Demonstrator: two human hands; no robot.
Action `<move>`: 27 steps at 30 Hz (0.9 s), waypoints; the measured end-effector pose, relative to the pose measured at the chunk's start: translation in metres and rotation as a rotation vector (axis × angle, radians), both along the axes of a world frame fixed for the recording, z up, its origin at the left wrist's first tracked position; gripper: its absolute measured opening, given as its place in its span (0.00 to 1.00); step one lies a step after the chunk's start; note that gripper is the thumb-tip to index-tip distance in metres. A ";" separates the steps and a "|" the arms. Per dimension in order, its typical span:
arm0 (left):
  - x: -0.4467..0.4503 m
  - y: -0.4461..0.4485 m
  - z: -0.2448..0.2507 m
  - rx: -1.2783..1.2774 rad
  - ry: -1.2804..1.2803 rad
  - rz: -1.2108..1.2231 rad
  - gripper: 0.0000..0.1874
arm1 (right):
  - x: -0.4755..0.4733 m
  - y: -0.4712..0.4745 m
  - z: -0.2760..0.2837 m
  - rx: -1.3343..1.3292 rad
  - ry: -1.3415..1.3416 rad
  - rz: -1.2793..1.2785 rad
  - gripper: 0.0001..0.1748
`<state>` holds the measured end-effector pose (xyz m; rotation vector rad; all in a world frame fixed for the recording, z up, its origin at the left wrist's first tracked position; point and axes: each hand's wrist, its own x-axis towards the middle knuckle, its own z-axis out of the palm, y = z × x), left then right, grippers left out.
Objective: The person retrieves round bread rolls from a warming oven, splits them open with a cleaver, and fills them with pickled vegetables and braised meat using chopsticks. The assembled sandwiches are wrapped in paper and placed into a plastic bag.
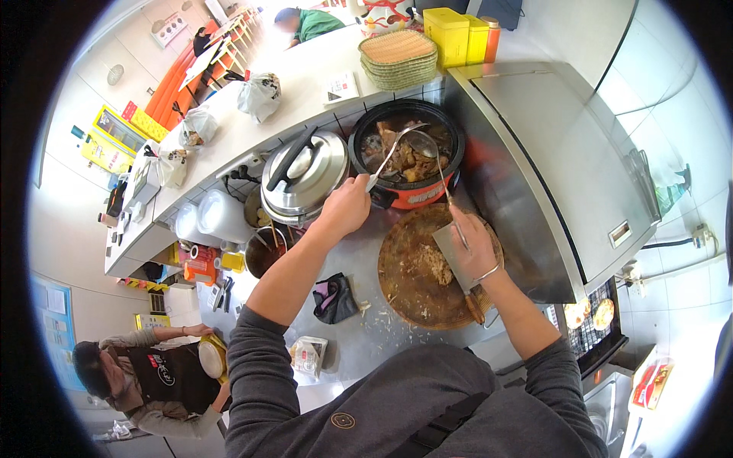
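Observation:
My left hand (347, 206) grips the handle of a metal utensil (391, 150), whose head reaches over a red electric pot (421, 196) of braised meat chunks (417, 163) in dark liquid. My right hand (473, 243) holds a metal ladle (424, 143) with a wooden section in its handle; its bowl is among the meat. Below the right hand, a cleaver (456, 260) with a wooden handle lies on a round wooden chopping board (404, 292). Chopped meat (433, 264) sits beside the blade.
A lidded metal pot (306, 177) stands left of the red pot. A steel cabinet (538, 172) borders the right. Stacked woven trays (398, 57) and tied plastic bags (259, 97) are on the raised counter. A dark cloth item (334, 299) lies on the worktop. A co-worker (166, 372) is at lower left.

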<state>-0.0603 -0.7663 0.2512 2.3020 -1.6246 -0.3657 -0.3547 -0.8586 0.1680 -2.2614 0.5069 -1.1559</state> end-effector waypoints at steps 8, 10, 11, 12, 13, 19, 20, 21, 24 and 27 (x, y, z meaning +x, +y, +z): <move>0.008 -0.002 -0.016 -0.163 0.228 0.074 0.24 | 0.025 -0.061 0.011 -0.037 0.096 -0.086 0.23; 0.008 -0.003 -0.019 -0.203 0.129 0.057 0.22 | 0.040 -0.086 0.009 -0.112 0.097 -0.061 0.23; 0.008 -0.003 -0.020 -0.230 0.077 0.049 0.22 | 0.047 -0.097 0.007 -0.137 0.154 -0.045 0.23; 0.007 -0.003 -0.020 -0.191 0.044 0.059 0.21 | 0.053 -0.107 0.005 -0.150 0.203 -0.029 0.23; 0.007 -0.002 -0.021 -0.152 0.010 0.070 0.21 | 0.059 -0.116 0.003 -0.154 0.254 -0.013 0.24; 0.008 0.004 -0.013 -0.023 -0.086 0.059 0.16 | 0.085 -0.147 -0.013 -0.339 0.539 -0.002 0.24; 0.008 0.006 -0.011 -0.003 -0.095 0.055 0.16 | 0.088 -0.149 -0.015 -0.368 0.619 -0.014 0.25; 0.008 0.007 -0.010 0.012 -0.102 0.052 0.16 | 0.091 -0.151 -0.017 -0.382 0.598 0.001 0.25; 0.010 0.014 -0.008 0.010 -0.110 0.038 0.15 | 0.100 -0.157 -0.021 -0.407 0.626 0.015 0.26; 0.016 0.020 -0.012 0.030 -0.093 0.035 0.15 | 0.111 -0.162 -0.020 -0.383 0.647 0.020 0.24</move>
